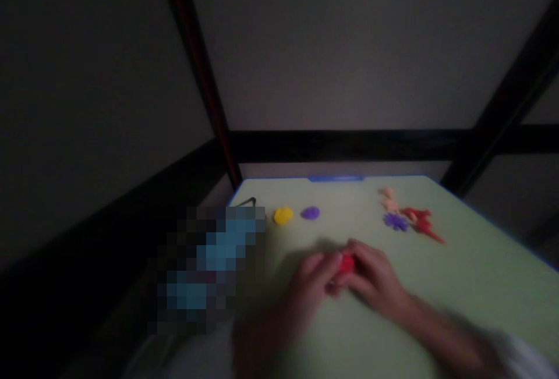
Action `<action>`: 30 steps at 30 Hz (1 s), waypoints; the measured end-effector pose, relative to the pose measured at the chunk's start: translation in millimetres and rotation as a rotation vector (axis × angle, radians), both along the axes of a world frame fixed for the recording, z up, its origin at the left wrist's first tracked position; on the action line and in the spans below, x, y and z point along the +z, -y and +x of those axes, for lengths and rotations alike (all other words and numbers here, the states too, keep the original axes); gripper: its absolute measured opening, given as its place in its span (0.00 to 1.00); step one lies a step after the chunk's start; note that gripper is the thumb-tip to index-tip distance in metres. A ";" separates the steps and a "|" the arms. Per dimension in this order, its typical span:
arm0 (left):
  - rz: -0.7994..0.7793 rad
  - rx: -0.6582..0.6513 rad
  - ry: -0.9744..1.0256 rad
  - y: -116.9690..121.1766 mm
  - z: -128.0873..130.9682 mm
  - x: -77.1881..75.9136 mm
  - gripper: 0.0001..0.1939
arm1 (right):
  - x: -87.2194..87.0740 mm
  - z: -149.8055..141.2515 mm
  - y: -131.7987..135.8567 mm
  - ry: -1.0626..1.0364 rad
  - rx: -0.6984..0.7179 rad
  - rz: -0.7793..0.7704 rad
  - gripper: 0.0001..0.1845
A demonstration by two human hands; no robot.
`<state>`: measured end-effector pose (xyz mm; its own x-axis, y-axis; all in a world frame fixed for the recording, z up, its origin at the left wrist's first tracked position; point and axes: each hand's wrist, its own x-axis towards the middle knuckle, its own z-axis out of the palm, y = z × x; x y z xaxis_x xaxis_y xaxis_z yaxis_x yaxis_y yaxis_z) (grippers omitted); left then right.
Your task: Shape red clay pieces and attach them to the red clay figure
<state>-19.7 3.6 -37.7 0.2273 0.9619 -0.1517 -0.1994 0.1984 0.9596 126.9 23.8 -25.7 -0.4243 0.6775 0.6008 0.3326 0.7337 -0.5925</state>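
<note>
Both of my hands come together over the pale green table (349, 332), closed around a small red piece (347, 264). Its kind is unclear, since fingers cover most of it and the picture is blurred. My left hand (315, 274) grips it from the left, the thumb lying along its edge. From the right, my right hand (376, 279) curls its fingers over the far side, with the thumb near the close side. Beyond my hands lie a yellow rounded, lobed piece (283, 215) and a purple oval piece (311, 213).
Toward the right back lie a purple splat-shaped piece (396, 222), a red figure with a long tail-like end (422, 223) and a peach-coloured figure (389, 200). The table has a blue edge (336, 179). A pixelated area hides the left side.
</note>
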 end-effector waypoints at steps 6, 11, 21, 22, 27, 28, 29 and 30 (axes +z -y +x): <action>0.038 -0.054 0.045 -4.8 -0.9 -4.7 0.14 | 1.7 6.8 -4.9 0.235 -0.055 0.146 0.15; 0.019 -0.105 0.040 -4.2 1.3 1.9 0.10 | 2.4 5.9 -2.6 0.278 -0.093 0.122 0.15; 0.139 -0.074 -0.071 -0.1 -2.0 3.7 0.14 | 4.4 -1.8 5.7 0.075 0.017 -0.230 0.20; 0.137 -0.079 -0.062 0.1 -1.5 4.7 0.14 | 6.5 -2.5 6.9 0.033 0.060 -0.264 0.20; 0.143 -0.096 -0.026 1.2 0.5 8.0 0.16 | 14.8 -6.4 10.7 -0.076 0.109 -0.341 0.21; 0.145 -0.100 -0.021 1.4 0.5 7.8 0.17 | 15.7 -7.1 11.0 -0.084 0.108 -0.349 0.21; 0.146 -0.105 -0.016 1.5 0.5 7.2 0.17 | 16.4 -7.8 11.1 -0.091 0.111 -0.356 0.22; 0.144 -0.109 -0.014 1.6 0.3 6.4 0.17 | 16.8 -8.3 11.2 -0.097 0.117 -0.362 0.22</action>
